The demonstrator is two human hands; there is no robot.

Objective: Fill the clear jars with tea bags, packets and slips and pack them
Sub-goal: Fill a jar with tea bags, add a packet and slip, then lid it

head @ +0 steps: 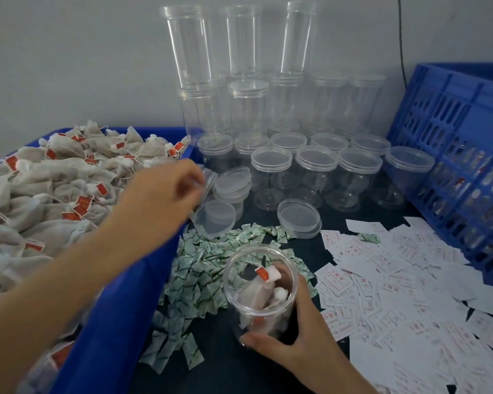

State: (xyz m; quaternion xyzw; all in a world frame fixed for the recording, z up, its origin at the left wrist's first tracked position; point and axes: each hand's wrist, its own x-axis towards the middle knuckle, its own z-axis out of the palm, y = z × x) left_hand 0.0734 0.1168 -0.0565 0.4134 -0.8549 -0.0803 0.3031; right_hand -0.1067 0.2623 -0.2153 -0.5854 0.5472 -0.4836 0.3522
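While tea bags (pixel 40 194) heap the blue bin (pixel 120 322) at the tabletop's (pixel 234 373) left edge, the left hand (pixel 160 194) hangs over the bin's right rim, fingers curled, its hold lost in blur. Near the front edge, the right hand (pixel 296 345) clasps an open jar (pixel 256 305).

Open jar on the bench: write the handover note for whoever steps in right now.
Left hand: reaching over the blue bin toward the loose lids; it is blurred, so its grip is unclear.
Right hand: grips the open jar low on its wall.
Done: a few tea bags from the bin's pile are in that jar.
Left: add a green packet and a slip, neither visible inside yet, then put on a lid. The capped jars behind look empty.
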